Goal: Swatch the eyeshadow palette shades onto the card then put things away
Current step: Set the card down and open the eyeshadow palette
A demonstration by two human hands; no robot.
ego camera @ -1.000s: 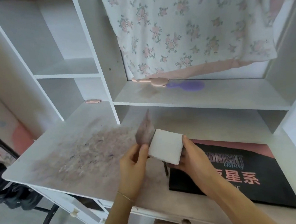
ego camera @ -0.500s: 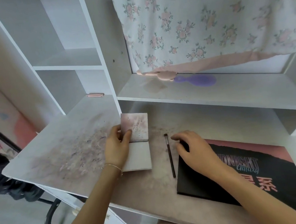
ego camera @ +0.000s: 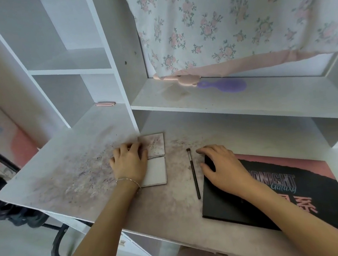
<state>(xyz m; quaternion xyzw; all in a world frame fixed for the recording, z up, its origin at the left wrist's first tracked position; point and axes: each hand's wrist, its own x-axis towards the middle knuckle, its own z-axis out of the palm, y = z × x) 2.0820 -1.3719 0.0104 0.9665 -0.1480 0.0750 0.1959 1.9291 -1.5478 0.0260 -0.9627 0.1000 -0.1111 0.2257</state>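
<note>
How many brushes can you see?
2. A thin makeup brush lies on the desk between the card and the black palette. A purple hairbrush lies on the shelf above. The curtain may hide more.

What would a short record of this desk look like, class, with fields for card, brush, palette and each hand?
card: white pad, open flat on the desk, upper page smudged
brush: lying on the desk between pad and palette, untouched
palette: black, closed, at right
left hand: flat on the pad
right hand: resting on the palette's near-left corner
</note>
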